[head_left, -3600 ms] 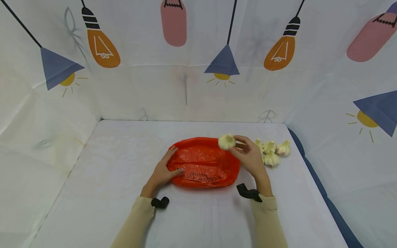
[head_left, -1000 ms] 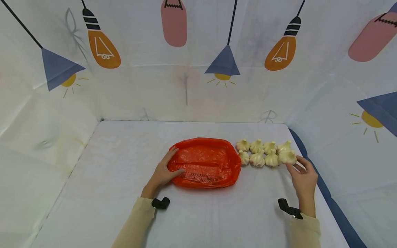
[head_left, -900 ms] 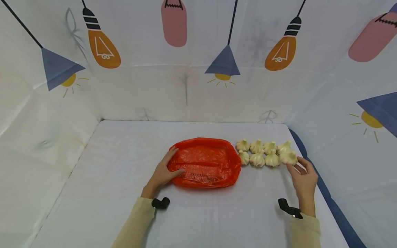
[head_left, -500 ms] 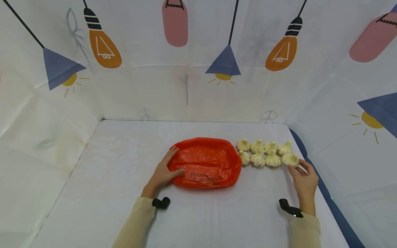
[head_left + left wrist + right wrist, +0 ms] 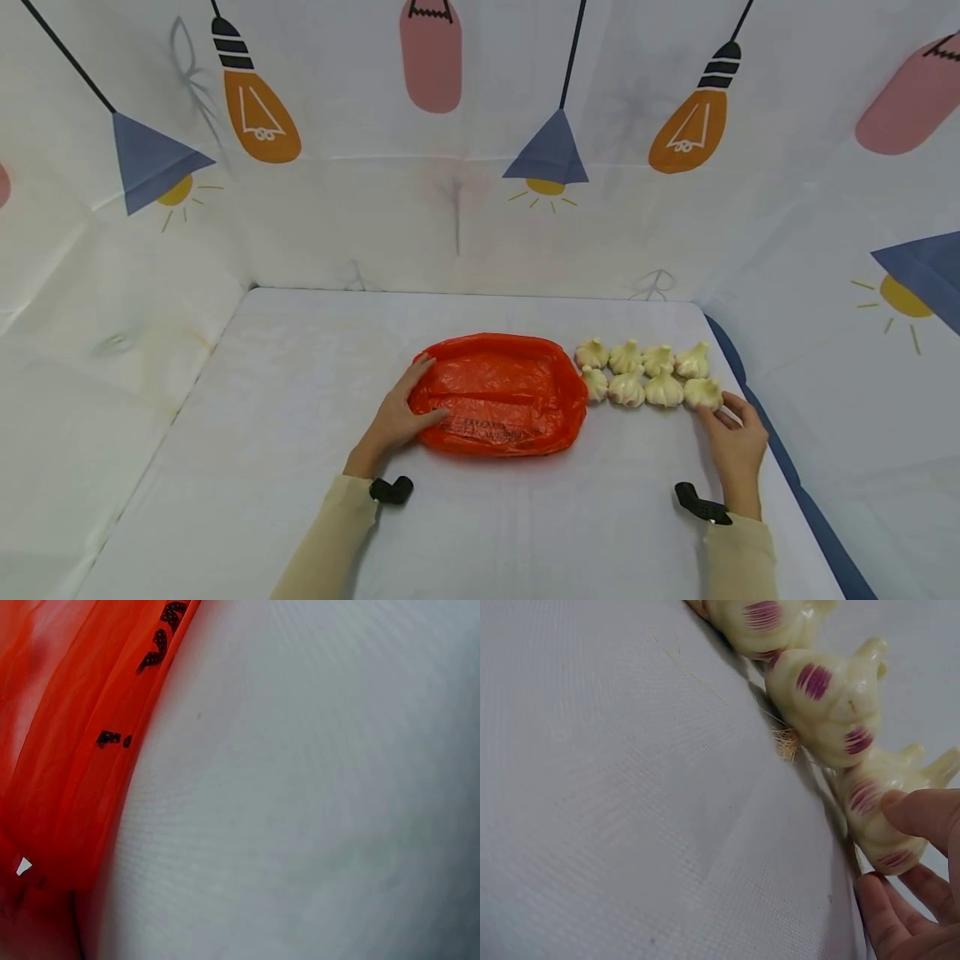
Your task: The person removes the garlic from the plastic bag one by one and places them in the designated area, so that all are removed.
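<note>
A red plastic bag (image 5: 510, 379) with black print, shaped like a shallow oval basin, lies mid-table in the head view. My left hand (image 5: 392, 421) rests on its left side, fingers spread along the edge and thumb on the front part. The left wrist view shows the printed red plastic (image 5: 75, 750) but no hand. At the right end of the front row, my right hand (image 5: 738, 446) pinches a garlic bulb (image 5: 702, 392). In the right wrist view, thumb and fingers are on that purple-streaked bulb (image 5: 866, 791), which stands on the table against its neighbour (image 5: 821, 705).
Several other garlic bulbs (image 5: 627, 388) stand in two rows right of the bag, the nearest touching or almost touching it. The white table (image 5: 322, 333) ends at the right beside a dark blue strip (image 5: 787, 467). A printed cloth wall (image 5: 360, 217) rises behind.
My right hand has carried a garlic bulb from above the bag's right edge to the front row's right end and lowered it to the table. The left hand has stayed on the bag.
</note>
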Motion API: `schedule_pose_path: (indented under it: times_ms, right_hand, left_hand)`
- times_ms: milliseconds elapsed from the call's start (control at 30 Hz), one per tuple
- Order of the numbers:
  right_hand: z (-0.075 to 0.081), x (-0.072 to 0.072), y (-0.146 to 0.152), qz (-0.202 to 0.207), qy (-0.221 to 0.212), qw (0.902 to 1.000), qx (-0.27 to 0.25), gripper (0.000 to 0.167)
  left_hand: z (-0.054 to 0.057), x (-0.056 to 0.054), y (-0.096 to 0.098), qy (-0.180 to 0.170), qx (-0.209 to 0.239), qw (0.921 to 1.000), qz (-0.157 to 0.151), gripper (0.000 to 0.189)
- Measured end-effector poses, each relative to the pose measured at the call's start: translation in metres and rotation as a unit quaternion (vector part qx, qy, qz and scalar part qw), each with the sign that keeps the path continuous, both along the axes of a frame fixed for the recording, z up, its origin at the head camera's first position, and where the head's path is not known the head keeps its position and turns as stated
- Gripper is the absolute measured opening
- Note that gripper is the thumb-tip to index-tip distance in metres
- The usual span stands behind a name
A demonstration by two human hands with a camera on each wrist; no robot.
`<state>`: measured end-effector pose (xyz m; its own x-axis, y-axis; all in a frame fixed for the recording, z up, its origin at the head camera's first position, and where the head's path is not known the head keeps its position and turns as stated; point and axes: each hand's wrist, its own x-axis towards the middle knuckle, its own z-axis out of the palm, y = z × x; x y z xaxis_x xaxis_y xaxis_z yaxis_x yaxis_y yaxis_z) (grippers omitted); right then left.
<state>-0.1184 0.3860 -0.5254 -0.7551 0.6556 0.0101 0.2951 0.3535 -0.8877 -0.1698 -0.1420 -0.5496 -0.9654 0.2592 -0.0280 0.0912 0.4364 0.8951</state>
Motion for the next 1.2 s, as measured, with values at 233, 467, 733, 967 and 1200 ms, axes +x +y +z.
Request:
schedule_pose_path:
  times_ms: [233,467,733,967,1200]
  right_hand:
    - [0.001,-0.001,-0.001,0.008,-0.024,0.9997,0.005,0.059]
    - [0.002,0.001,0.001,0.008,-0.051,0.9987,0.005,0.063]
    - [-0.001,0.003,0.002,0.012,-0.065,0.9978,0.000,0.066]
    - [0.001,0.003,0.004,0.028,-0.077,0.9966,0.014,0.066]
    - [0.006,0.005,0.003,0.044,-0.084,0.9954,0.017,0.067]
  left_hand:
    - [0.000,0.000,0.000,0.001,-0.002,1.0000,0.001,0.093]
    - [0.000,0.000,0.002,-0.004,0.004,1.0000,-0.002,0.093]
    - [-0.004,-0.002,0.000,-0.009,0.030,0.9995,0.008,0.092]
    - [-0.004,-0.006,-0.003,0.009,0.043,0.9990,0.008,0.091]
    - [0.000,-0.003,-0.012,0.026,0.054,0.9982,0.005,0.092]
